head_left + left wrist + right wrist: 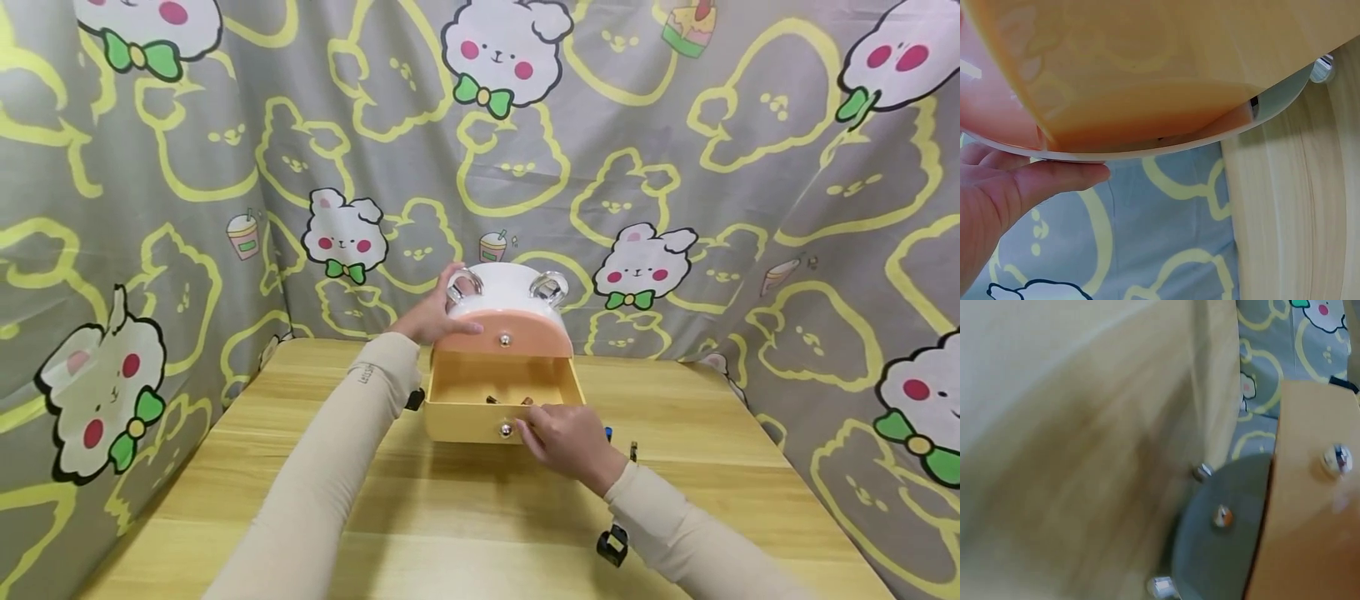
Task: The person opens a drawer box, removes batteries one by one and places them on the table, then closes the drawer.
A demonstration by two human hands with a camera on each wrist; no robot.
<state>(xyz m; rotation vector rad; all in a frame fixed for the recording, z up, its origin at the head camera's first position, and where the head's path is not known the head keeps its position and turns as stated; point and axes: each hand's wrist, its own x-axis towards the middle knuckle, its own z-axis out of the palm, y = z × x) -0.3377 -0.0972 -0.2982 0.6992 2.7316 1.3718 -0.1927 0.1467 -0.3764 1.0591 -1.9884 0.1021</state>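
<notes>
A small drawer cabinet [508, 287] with a white top and two clear ear-shaped pieces stands on the table. Its yellow lower drawer [465, 423] is pulled out, showing small dark objects [492, 400] inside. Above it, the orange upper drawer [480, 337] is closed. My left hand [435, 315] rests on the cabinet's upper left side, thumb stretched along the front; the left wrist view shows that thumb [1066, 176] straight at the rim. With curled fingers my right hand [562, 437] grips the lower drawer's front, right of its silver knob [506, 431]. The right wrist view shows drawer knobs [1337, 460] but no hand.
A wooden table [420, 533] lies under everything, with patterned curtain [420, 167] at the back and sides. Small blue [609, 433] and dark-gold objects [633, 451] lie right of the cabinet. A black square-framed piece [612, 545] shows below the right cuff.
</notes>
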